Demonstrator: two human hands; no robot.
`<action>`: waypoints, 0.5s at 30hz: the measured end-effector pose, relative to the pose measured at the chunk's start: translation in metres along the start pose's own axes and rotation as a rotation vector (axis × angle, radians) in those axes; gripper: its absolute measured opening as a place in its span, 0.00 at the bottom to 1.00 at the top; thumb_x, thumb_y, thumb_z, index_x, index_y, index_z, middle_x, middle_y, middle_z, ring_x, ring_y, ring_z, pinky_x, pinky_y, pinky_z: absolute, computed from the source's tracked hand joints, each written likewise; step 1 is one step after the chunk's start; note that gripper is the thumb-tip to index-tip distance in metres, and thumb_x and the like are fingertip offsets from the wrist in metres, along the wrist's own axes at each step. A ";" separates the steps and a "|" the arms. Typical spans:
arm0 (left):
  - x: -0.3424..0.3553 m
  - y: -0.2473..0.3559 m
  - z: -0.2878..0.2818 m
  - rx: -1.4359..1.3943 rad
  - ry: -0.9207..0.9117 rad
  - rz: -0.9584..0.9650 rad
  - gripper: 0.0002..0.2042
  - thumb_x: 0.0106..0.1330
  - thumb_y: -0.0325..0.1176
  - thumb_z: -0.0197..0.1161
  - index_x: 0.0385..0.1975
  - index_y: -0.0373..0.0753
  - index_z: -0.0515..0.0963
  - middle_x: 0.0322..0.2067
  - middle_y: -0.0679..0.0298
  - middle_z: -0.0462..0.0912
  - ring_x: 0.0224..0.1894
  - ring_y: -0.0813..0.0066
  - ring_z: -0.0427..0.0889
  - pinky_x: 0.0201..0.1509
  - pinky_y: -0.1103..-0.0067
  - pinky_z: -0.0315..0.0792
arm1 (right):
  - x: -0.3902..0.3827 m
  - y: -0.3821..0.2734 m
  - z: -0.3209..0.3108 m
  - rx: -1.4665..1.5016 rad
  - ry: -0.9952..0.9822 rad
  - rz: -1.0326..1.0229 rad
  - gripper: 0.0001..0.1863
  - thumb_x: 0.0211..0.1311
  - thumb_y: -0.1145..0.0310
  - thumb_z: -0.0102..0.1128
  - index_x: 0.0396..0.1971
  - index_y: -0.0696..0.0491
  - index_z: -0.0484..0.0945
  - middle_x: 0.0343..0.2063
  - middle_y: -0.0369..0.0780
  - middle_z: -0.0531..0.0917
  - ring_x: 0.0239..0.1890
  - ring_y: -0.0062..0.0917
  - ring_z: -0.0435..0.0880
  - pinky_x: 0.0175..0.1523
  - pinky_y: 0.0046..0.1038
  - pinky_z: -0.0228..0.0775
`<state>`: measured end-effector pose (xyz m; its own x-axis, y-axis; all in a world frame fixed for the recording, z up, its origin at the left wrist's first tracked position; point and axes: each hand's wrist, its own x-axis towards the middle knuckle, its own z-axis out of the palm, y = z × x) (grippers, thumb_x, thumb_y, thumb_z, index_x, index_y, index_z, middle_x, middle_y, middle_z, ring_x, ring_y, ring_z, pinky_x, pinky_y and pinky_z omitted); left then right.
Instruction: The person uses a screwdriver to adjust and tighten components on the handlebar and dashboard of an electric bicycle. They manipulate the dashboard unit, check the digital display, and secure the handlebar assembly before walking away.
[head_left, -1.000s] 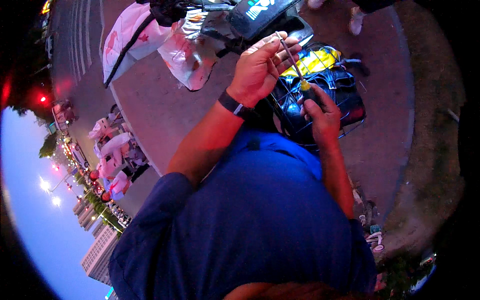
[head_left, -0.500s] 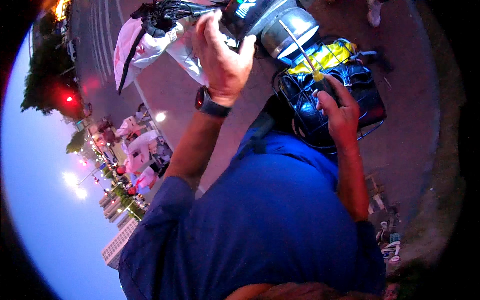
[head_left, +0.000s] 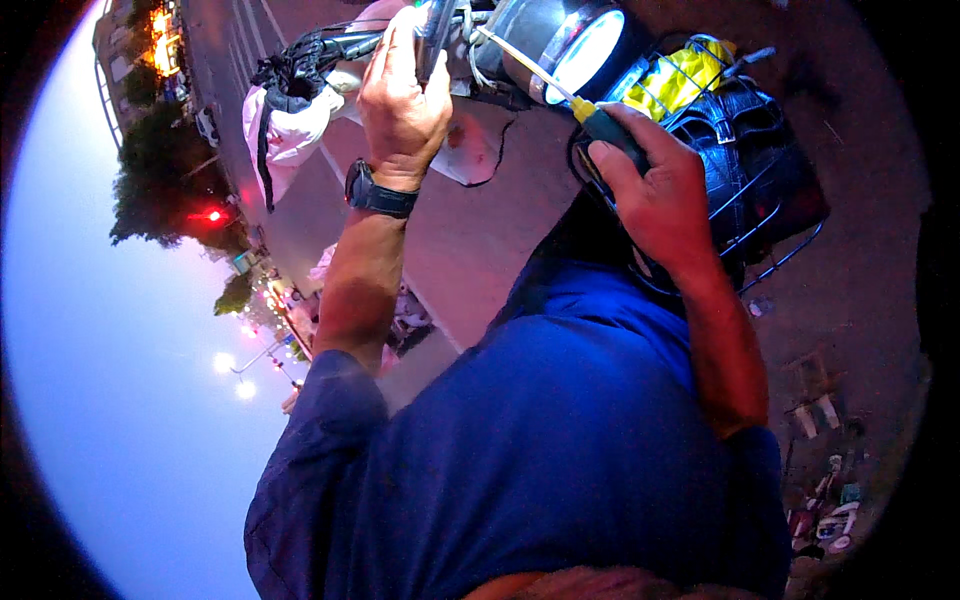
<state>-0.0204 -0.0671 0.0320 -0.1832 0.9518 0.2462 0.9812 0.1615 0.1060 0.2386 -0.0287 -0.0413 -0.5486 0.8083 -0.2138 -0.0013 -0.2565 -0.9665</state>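
At the top, my left hand, wearing a dark watch, has its long fingers and thumb on either side of a dark panel at the front of a two-wheeler. The panel shows almost edge-on, with cables beside it. My right hand is closed around the green and yellow handle of a screwdriver. Its shaft points up and left, passing in front of a round black lamp with a bright face. The tip lies near the cables; whether it touches anything I cannot tell.
Right of the lamp, a wire basket holds a black buckled bag and a yellow bag. A pale cloth cover hangs at the handlebar's left. Trees, a red light and other road users lie beyond on the left.
The panel has turned from face-on to nearly edge-on, with my left hand moved left. My right hand has risen, bringing the screwdriver up and left to the cables. The view has shifted too.
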 end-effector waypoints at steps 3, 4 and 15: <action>-0.001 -0.012 0.003 0.037 0.009 0.036 0.26 0.64 0.27 0.68 0.63 0.34 0.75 0.52 0.48 0.85 0.52 0.56 0.87 0.57 0.70 0.78 | 0.007 0.008 0.004 -0.021 0.038 -0.098 0.15 0.61 0.68 0.65 0.46 0.58 0.83 0.33 0.52 0.86 0.36 0.43 0.88 0.43 0.38 0.78; -0.001 -0.012 0.004 0.032 -0.006 0.021 0.26 0.64 0.27 0.68 0.63 0.34 0.74 0.51 0.49 0.85 0.51 0.57 0.87 0.56 0.70 0.78 | 0.010 0.010 0.005 -0.040 0.050 -0.108 0.14 0.61 0.68 0.65 0.44 0.58 0.82 0.33 0.52 0.86 0.36 0.45 0.87 0.42 0.39 0.78; -0.004 -0.015 0.005 0.118 0.026 0.028 0.25 0.63 0.31 0.71 0.61 0.34 0.77 0.47 0.50 0.87 0.47 0.58 0.88 0.54 0.70 0.79 | 0.033 0.003 0.015 -0.267 0.074 -0.195 0.14 0.62 0.70 0.65 0.47 0.59 0.82 0.32 0.52 0.86 0.35 0.43 0.88 0.40 0.37 0.78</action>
<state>-0.0344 -0.0719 0.0247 -0.1558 0.9496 0.2720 0.9860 0.1661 -0.0151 0.2083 -0.0104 -0.0492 -0.4971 0.8674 -0.0210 0.1237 0.0469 -0.9912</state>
